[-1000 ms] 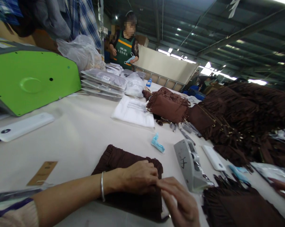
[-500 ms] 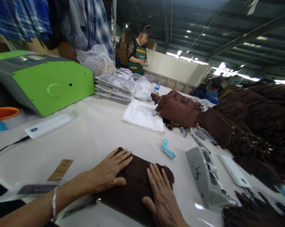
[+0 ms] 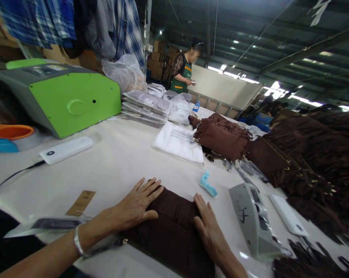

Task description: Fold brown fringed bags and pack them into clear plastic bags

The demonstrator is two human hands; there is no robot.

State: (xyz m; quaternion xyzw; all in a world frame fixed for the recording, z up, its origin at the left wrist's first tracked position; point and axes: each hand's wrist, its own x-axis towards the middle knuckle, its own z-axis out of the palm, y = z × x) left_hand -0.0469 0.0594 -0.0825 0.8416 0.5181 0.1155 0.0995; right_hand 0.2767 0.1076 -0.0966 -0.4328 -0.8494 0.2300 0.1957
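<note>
A dark brown fringed bag (image 3: 174,227) lies flat on the pale table in front of me. My left hand (image 3: 138,206) rests on its far left corner, fingers stretched out and slightly apart. Along the bag's right edge lies my right hand (image 3: 209,222), fingers extended and the thumb on the fabric. A small metal ring shows at the bag's lower left corner. By my left forearm are a brown card tag (image 3: 80,202) and a clear plastic sleeve (image 3: 51,224) with a dark strip inside.
A grey tape dispenser (image 3: 249,220) stands right of the bag, with a crumpled blue piece (image 3: 208,184) behind it. Brown bags (image 3: 313,154) pile up at right. White plastic bags (image 3: 178,142), a green machine (image 3: 75,102) and a white device (image 3: 66,150) sit farther back. A person (image 3: 181,71) stands beyond.
My right hand has slid from on top of the bag to its right edge, where the fringe now lies tucked in. My left hand stays at the left corner. The view has shifted slightly.
</note>
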